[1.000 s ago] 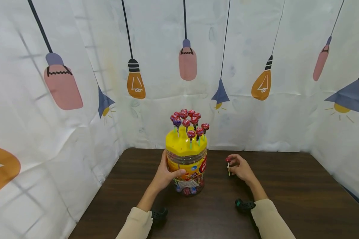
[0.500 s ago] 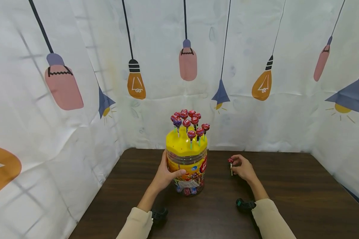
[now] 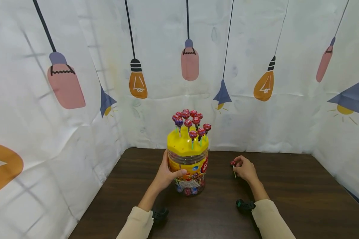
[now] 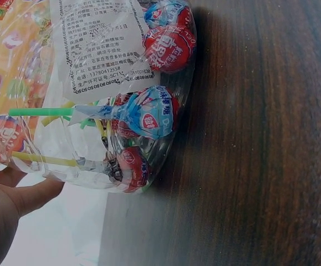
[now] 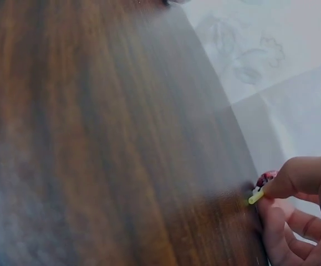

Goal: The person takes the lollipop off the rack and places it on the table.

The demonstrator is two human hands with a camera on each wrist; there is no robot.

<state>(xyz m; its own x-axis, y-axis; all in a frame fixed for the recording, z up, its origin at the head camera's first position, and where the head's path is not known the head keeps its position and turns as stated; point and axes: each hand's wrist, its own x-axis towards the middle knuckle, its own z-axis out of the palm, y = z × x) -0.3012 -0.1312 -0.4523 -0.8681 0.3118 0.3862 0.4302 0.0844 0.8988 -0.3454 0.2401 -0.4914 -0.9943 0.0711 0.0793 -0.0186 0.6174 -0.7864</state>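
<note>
Right now, a big, round, clear plastic jar with a yellow picture band (image 3: 189,171) stands up straight on the dark brown wood-look table (image 3: 209,212). Its long way runs up and down, with the bumpy yellow plastic lid (image 3: 182,144) on top and the bottom on the table. The left hand (image 3: 165,172) holds the jar's left side, with its thumb across the front. Well apart, on the other side, the right hand (image 3: 246,169) pinches a small red lollipop with a thin yellowish stick (image 3: 233,163) between thumb and fingers. That lollipop has its round head up and its stick down, and it tips a little, so the stick's low end leans away from the jar. A bunch of shiny red lollipops (image 3: 193,134) stands in the lid, heads up and sticks down, and one purple-wrapped lollipop (image 3: 179,122) is with them. Inside the jar, a blue-wrapped lollipop with a green stick (image 4: 152,113) is the other way up: its head sits low and its stick points toward the lid.
</note>
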